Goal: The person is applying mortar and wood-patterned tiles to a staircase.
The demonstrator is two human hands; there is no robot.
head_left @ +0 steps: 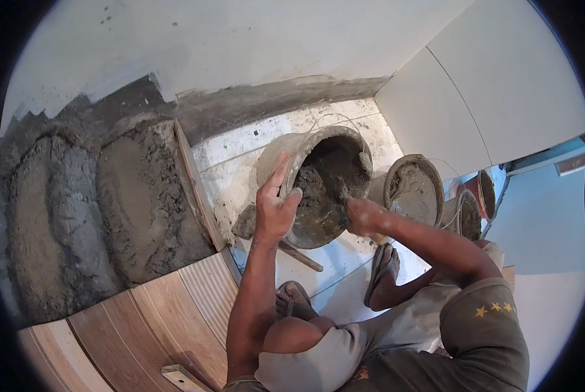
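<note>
A large mortar-caked bucket [284,147] lies tipped on the tiled floor, its mouth facing me. Wet grey mortar [315,219] sits inside it. My left hand [278,206] grips the bucket's left rim, thumb at the mouth and fingers stretched along the outer side. At the mouth's right side, my right hand [364,217] is closed around a mortar-covered hand tool [342,189] that reaches into the bucket. A pale handle end shows below that fist; the tool's working end is partly hidden in the mortar. Beneath the bucket, a wooden handle [302,256] sticks out toward my feet.
Right of the big bucket stands a smaller bucket [413,189] of mortar, with more buckets [469,215] beyond. On the left, fresh mortar [139,189] covers stepped ground beside wood-look tiles [129,326]. A pale wall [240,46] rises behind. My sandalled feet [382,274] are close to the bucket.
</note>
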